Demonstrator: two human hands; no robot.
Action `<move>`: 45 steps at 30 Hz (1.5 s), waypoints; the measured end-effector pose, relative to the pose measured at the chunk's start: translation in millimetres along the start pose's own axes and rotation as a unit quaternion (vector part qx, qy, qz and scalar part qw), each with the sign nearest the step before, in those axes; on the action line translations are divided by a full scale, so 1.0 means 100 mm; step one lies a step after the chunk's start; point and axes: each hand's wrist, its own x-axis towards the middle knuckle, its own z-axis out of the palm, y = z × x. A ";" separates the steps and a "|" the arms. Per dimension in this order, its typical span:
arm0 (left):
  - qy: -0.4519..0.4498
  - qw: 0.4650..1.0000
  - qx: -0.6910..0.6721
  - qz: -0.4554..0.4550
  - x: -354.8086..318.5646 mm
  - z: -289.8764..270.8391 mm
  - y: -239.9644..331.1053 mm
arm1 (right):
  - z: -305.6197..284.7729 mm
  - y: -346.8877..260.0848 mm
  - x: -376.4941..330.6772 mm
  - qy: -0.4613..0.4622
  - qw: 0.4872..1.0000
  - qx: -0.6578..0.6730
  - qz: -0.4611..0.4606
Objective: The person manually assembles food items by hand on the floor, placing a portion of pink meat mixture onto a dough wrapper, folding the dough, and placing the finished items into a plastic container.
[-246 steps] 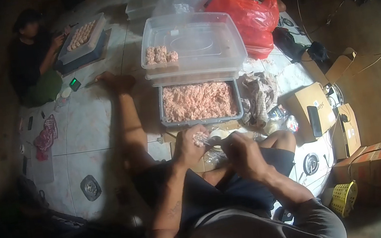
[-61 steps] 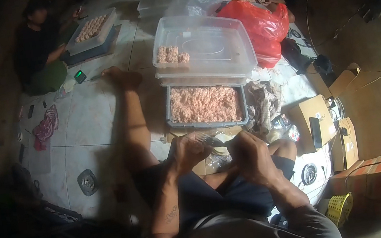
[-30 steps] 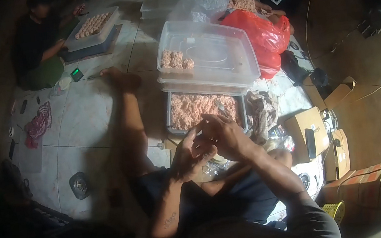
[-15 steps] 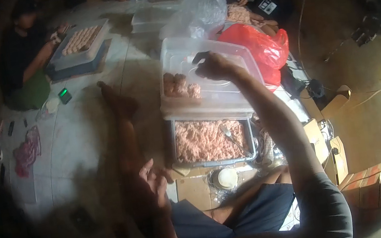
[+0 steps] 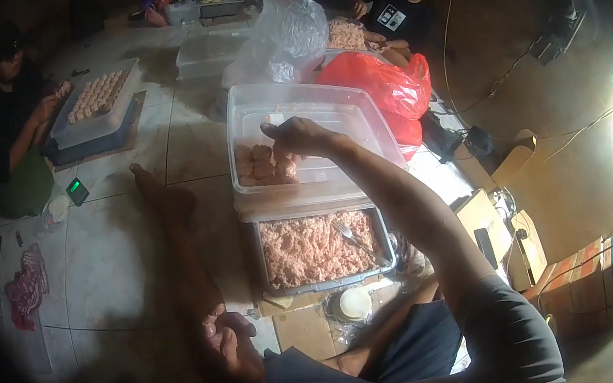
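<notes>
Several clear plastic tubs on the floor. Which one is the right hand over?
The clear tub stacked just above the metal tray of pink mince. The right hand reaches into it beside a small cluster of dumplings; the other tubs sit farther off by seated co-workers.

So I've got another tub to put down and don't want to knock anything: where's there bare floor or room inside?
Bare tiles lie left of the meat tray, between the outstretched leg and the red cloth. The far half of the clear tub is empty beyond the right hand. The right side is crowded: red bag, cables, boxes.
</notes>
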 end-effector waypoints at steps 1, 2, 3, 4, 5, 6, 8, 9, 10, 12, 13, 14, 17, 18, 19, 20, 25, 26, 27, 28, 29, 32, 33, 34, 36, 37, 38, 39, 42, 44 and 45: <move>-0.005 1.000 -0.020 -0.004 0.00 -0.01 -0.02 | 0.01 0.04 0.02 0.006 1.000 0.002 0.001; -0.009 0.999 -0.041 -0.008 -0.01 -0.02 -0.04 | 0.01 0.08 0.04 0.010 1.000 0.017 0.007; -0.007 0.999 -0.040 -0.008 -0.01 -0.02 -0.07 | -0.01 0.12 0.06 0.014 0.999 0.032 0.013; 0.000 1.000 0.014 0.000 0.00 -0.02 -0.09 | -0.01 0.13 0.06 0.003 1.000 0.029 0.011; 0.003 1.000 -0.008 -0.004 0.00 0.01 -0.04 | -0.03 0.15 0.06 -0.017 0.999 0.023 -0.013; 0.005 0.999 -0.030 -0.009 0.01 0.05 0.01 | -0.05 0.18 0.05 -0.037 0.998 0.019 -0.037; 0.009 0.998 -0.053 -0.018 0.03 0.08 -0.01 | -0.07 0.23 0.05 -0.043 0.998 0.033 -0.024; 0.022 0.997 -0.060 -0.031 0.02 0.11 0.00 | -0.06 0.24 0.06 -0.040 0.998 0.046 -0.026; 0.024 0.997 -0.060 -0.030 0.01 0.10 0.00 | -0.05 0.23 0.06 -0.036 0.997 0.058 -0.029; 0.039 0.998 -0.034 -0.029 0.00 0.07 -0.03 | -0.03 0.19 0.07 -0.028 0.990 0.134 0.045; 0.040 0.998 -0.033 -0.029 -0.01 0.05 -0.04 | -0.02 0.15 0.07 -0.026 0.985 0.159 0.069; 0.025 0.998 -0.036 -0.032 0.00 0.01 -0.05 | 0.01 0.12 0.04 -0.014 0.986 0.155 0.052; -0.007 0.999 -0.034 -0.030 0.00 -0.02 -0.08 | 0.04 0.09 -0.04 0.000 0.990 0.143 -0.009; -0.024 0.999 -0.028 -0.022 0.00 -0.02 -0.09 | 0.04 0.09 -0.08 0.002 0.990 0.134 -0.053; -0.030 0.999 -0.030 -0.024 0.00 0.01 -0.10 | 0.01 0.12 -0.10 0.008 0.990 0.134 -0.049; -0.022 0.998 -0.036 -0.039 -0.01 0.02 -0.13 | -0.02 0.16 -0.13 0.022 0.987 0.157 0.007; -0.089 0.995 -0.050 0.019 0.03 -0.14 -0.36 | -0.06 0.39 -0.79 0.292 0.934 0.176 -0.109; -0.098 0.994 -0.041 -0.002 0.02 -0.15 -0.38 | -0.10 0.50 -1.03 0.306 0.927 0.191 -0.099; -0.106 0.994 -0.029 -0.023 0.02 -0.13 -0.38 | -0.15 0.65 -1.29 0.319 0.920 0.209 -0.089; -0.112 0.993 -0.022 -0.022 0.01 -0.13 -0.34 | -0.15 0.70 -1.56 0.324 0.919 0.226 -0.010; -0.132 0.990 0.000 -0.040 0.02 -0.12 -0.31 | -0.17 0.76 -1.84 0.325 0.911 0.243 0.068; -0.201 0.975 -0.043 -0.083 -0.02 0.10 -0.50 | -0.05 1.70 -2.84 0.375 0.889 0.244 0.102; -0.214 0.969 -0.095 -0.079 -0.07 0.12 -0.50 | 0.06 1.91 -3.04 0.371 0.893 0.233 0.102; -0.236 0.960 -0.107 -0.109 -0.12 0.18 -0.40 | 0.15 1.94 -3.17 0.378 0.907 0.154 0.104; -0.286 0.922 -0.195 -0.173 -0.19 0.47 -0.37 | 0.31 2.41 -3.51 0.415 0.893 0.142 0.105; -0.291 0.922 -0.189 -0.174 -0.23 0.55 -0.40 | 0.39 2.57 -3.58 0.413 0.883 0.178 0.133; -0.288 0.894 -0.262 -0.222 -0.28 0.67 -0.52 | 0.47 2.70 -3.66 0.383 0.891 0.187 0.156; -0.281 0.859 -0.333 -0.269 -0.34 0.78 -0.64 | 0.55 2.82 -3.75 0.368 0.896 0.159 0.194; -0.292 0.822 -0.342 -0.349 -0.51 1.07 -0.76 | 1.03 2.67 -3.48 0.293 0.937 0.016 0.191; -0.310 0.800 -0.340 -0.384 -0.72 1.56 -0.91 | 1.67 3.09 -3.33 0.285 0.920 -0.047 0.266; -0.324 0.763 -0.357 -0.430 -0.85 1.85 -1.03 | 1.96 3.46 -3.36 0.289 0.893 -0.063 0.340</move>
